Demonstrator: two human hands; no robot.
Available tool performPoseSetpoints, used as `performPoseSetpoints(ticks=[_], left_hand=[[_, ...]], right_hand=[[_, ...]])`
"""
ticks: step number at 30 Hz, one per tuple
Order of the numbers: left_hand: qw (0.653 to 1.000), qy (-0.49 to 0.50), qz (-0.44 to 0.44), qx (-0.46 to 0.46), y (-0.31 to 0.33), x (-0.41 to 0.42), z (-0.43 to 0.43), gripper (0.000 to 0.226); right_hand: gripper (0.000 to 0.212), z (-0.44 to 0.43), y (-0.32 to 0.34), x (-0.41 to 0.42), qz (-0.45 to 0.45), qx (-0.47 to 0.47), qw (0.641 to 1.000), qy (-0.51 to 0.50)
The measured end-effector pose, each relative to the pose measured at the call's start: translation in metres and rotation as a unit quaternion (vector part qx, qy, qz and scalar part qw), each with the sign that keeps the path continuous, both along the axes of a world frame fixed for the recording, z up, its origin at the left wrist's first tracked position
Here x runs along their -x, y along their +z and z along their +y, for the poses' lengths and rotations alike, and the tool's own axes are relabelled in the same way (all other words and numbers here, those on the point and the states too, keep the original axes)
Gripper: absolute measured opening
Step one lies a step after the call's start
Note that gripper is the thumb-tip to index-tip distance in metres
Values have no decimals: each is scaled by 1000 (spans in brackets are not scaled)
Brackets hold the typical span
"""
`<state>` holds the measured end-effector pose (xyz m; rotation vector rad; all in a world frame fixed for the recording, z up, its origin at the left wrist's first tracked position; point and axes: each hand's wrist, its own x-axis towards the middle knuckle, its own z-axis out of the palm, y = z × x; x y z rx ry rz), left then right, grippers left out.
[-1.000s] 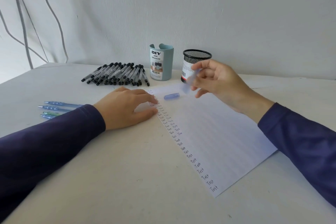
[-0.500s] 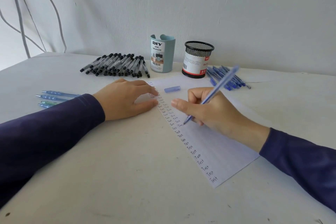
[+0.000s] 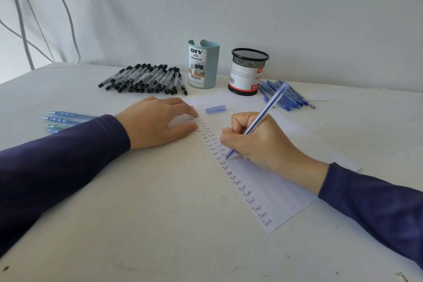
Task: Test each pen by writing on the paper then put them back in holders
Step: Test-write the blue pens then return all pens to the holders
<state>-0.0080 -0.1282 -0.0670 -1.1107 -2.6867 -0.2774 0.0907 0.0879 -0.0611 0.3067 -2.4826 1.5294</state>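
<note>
Blue pen, white paper, teal holder, black mesh holder, navy sleeves

We see the blue pen slanted, tip on the white paper; the teal holder and mesh holder stand upright farther back.

A blue pen is gripped in the right hand, its tip set on the lined paper beside a column of "Test" words. The paper's upper left edge is pressed flat by the left hand. A loose cap lies on the sheet. Behind stand a teal holder and a mesh holder, flanked by black pens and blue pens.
</note>
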Motion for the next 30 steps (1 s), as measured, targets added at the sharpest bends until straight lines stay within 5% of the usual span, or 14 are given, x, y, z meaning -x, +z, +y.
performPoseSetpoints(ticks=[30], left_hand=[[1000, 3, -11, 13, 2, -1, 1, 73]], right_hand=[[40, 3, -1, 4, 2, -7, 1000, 12]])
